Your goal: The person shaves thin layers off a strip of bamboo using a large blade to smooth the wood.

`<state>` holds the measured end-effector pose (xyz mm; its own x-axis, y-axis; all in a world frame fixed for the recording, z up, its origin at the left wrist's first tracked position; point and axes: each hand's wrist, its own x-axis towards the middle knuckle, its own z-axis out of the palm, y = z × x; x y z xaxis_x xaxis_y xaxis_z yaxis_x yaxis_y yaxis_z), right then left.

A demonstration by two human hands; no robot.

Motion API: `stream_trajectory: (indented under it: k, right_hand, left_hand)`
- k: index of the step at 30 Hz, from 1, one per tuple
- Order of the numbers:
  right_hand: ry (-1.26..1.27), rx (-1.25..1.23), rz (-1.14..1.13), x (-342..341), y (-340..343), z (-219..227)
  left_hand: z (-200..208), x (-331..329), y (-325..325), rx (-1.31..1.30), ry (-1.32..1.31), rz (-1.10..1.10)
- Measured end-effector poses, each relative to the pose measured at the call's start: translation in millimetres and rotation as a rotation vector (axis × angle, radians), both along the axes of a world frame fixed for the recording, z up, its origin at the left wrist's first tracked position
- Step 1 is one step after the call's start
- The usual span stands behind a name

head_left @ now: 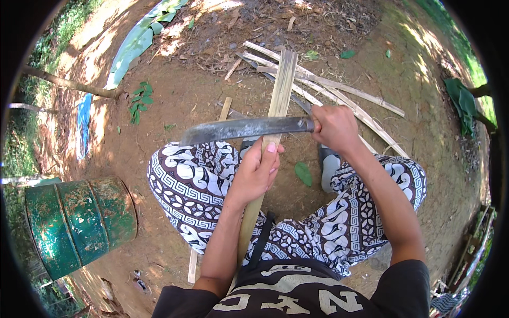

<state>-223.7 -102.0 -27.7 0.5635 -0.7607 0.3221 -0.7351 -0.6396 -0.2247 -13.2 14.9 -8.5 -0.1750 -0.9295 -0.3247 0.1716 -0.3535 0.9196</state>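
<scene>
A long, flat slat of split bamboo or wood (282, 87) runs from beside my waist out between my knees, its far end raised over the ground. My left hand (255, 174) is closed round it, thumb on top. In my right hand (335, 127) is the handle of a machete (233, 130). Its broad grey blade points left and lies across the slat just beyond my left thumb; whether the edge touches the slat I cannot tell. Beyond my right hand, several thin split strips (350, 94) lie crossed on the soil.
A rusty green metal drum (79, 220) lies to the left. Farther off are a long banana leaf (132, 53), a blue sheet (83, 126) and a thin trunk (71, 83). A loose green leaf (303, 174) lies between my feet. Dry litter (318, 26) covers the far ground.
</scene>
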Motion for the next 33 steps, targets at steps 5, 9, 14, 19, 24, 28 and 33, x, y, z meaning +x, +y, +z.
stream_trajectory:
  k: [5,9,14,19,24,28,33]
  right_hand:
    - [-0.019,0.017,-0.049,-4,-10,-7]
    - [-0.021,-0.017,-0.075,-4,-16,-7]
    - [-0.070,-0.082,-0.056,-4,-21,-8]
    - [-0.039,0.103,-0.512,-32,-61,16]
    - [-0.228,0.190,-0.858,-73,-94,19]
    - [-0.403,0.220,-0.660,-45,-53,35]
    - [-0.252,0.145,-0.306,-25,-19,36]
  left_hand:
    - [0,-3,-5,0.011,-0.003,0.025]
    - [4,-4,-8,-0.002,-0.037,0.030]
    - [3,-3,-9,-0.020,-0.028,0.019]
    - [5,-5,16,0.087,0.009,-0.033]
    - [8,4,3,0.010,-0.010,-0.055]
    - [9,11,-5,-0.046,0.015,-0.043]
    - [8,8,-15,0.043,0.171,-0.065]
